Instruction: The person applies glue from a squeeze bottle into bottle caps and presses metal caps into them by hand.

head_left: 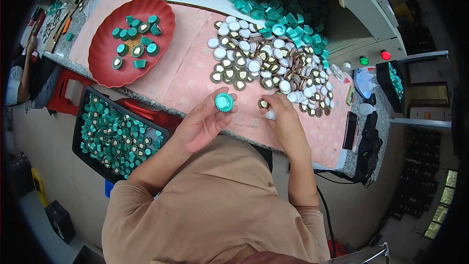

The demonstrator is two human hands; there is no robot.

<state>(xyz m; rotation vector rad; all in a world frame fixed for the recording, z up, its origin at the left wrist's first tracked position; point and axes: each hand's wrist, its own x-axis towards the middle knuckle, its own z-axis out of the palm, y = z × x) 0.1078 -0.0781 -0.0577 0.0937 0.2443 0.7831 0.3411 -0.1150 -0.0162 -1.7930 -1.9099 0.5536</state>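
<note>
Pink mat [190,63] underlies left hand [202,122], grip clamped on teal cap [224,102]; right hand [285,120] pinches gold-rimmed disc [264,103].

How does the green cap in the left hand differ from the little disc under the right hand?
The green cap is teal with a ribbed rim; the disc is gold-rimmed with a pale centre. The cap looks larger. The left hand holds the cap up off the table, while the disc lies flat on the pink mat at the right hand's fingertips. Both are round.
</note>
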